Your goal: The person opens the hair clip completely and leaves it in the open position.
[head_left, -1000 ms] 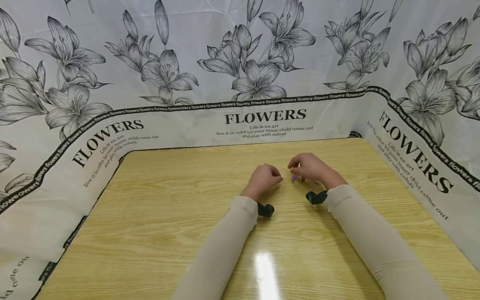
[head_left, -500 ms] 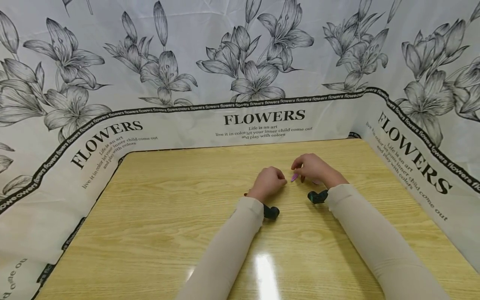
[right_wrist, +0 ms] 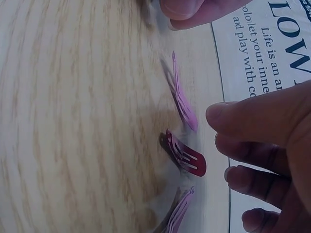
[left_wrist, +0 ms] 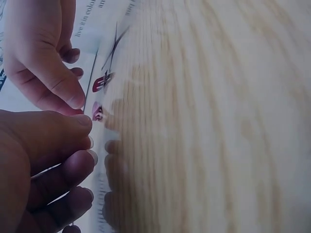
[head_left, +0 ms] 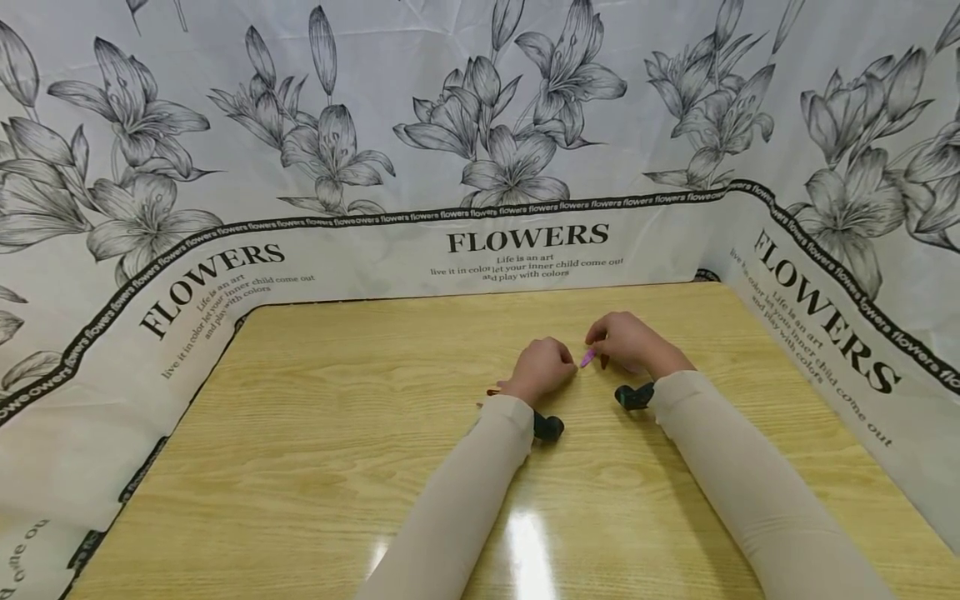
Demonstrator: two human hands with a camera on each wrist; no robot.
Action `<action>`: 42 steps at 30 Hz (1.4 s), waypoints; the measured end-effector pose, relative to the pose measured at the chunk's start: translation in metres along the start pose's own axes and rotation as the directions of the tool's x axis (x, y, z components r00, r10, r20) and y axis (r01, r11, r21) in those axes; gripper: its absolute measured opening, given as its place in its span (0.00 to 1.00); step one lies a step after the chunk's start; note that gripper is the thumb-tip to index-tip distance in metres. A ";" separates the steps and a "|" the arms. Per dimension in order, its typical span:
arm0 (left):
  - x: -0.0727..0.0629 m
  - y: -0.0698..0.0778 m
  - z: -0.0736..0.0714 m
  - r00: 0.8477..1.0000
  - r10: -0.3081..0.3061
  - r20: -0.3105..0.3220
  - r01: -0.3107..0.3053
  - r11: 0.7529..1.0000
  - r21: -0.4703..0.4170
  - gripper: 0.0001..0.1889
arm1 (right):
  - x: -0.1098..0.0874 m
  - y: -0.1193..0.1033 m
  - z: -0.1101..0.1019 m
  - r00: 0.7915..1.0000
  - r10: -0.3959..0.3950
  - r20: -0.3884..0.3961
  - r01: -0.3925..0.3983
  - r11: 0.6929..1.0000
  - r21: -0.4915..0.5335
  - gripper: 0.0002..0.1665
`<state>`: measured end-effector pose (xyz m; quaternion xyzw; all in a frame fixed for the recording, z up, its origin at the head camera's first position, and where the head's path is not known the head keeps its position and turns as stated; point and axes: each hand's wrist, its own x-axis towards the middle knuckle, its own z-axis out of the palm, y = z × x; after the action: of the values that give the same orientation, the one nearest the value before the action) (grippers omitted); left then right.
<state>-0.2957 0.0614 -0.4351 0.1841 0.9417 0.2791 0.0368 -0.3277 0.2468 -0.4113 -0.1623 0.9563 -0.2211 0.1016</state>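
Between my two hands a pink snap hair clip (right_wrist: 183, 104) lies on the wooden table, and in the head view the clip (head_left: 587, 358) shows at the right fingertips. Beside it lie a dark red snap clip (right_wrist: 189, 158) and another pink clip (right_wrist: 180, 213). My left hand (head_left: 542, 367) has its loosely bent fingers close to the near end of the first pink clip; nothing shows in its grasp. My right hand (head_left: 628, 337) hovers over the clips, thumb and fingers relaxed and apart. In the right wrist view its thumb (right_wrist: 226, 116) is beside the first pink clip.
A small reddish-brown item (head_left: 492, 392) peeks out left of my left wrist. Dark wrist camera mounts (head_left: 550, 428) sit under both wrists. White flower-printed cloth (head_left: 525, 258) walls the back and sides of the table (head_left: 337, 433).
My left hand has moved right, closer to the right hand, uncovering the small reddish-brown item behind its wrist. The right hand has barely shifted; more of the pink clip shows beneath it.
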 end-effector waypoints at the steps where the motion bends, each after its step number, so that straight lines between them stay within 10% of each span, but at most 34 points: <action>1: 0.001 0.000 0.001 1.000 -0.002 0.000 0.002 1.000 0.000 0.07 | 0.000 0.000 0.000 1.000 -0.004 0.000 0.004 1.000 0.007 0.11; 42: 0.016 0.005 0.020 1.000 -0.021 -0.020 0.021 0.999 0.032 0.13 | -0.004 0.002 0.001 0.998 0.037 0.047 -0.038 0.999 0.020 0.08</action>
<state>-0.3056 0.0810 -0.4489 0.1720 0.9483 0.2653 0.0275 -0.3247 0.2494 -0.4123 -0.1484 0.9542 -0.2253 0.1295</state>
